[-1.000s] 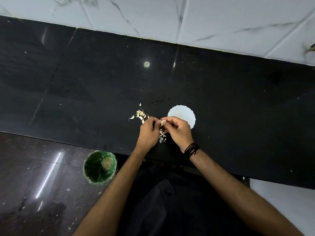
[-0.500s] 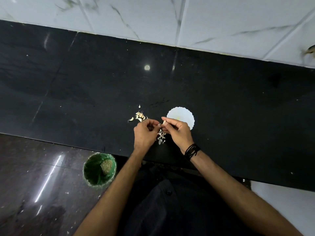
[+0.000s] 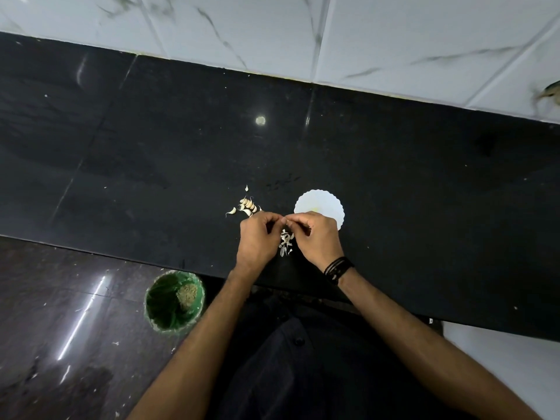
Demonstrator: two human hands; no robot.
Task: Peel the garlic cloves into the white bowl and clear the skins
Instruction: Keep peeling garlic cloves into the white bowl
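Note:
A small white bowl (image 3: pixel 324 202) with a scalloped rim sits on the black counter (image 3: pixel 424 207). Left of it lies a cluster of unpeeled garlic cloves (image 3: pixel 249 205). My left hand (image 3: pixel 257 237) and my right hand (image 3: pixel 315 237) meet fingertip to fingertip just in front of the bowl, both pinching one small garlic clove (image 3: pixel 285 221) that is mostly hidden by the fingers. Loose papery skins (image 3: pixel 285 244) lie on the counter between my wrists.
A green bin (image 3: pixel 174 300) with scraps inside stands on the dark floor below the counter's front edge, left of my body. White marbled wall tiles (image 3: pixel 363 34) run behind the counter. My right wrist wears dark bands.
Both hands stayed together over the skins, working the clove with small finger movements. The camera view shifted slightly.

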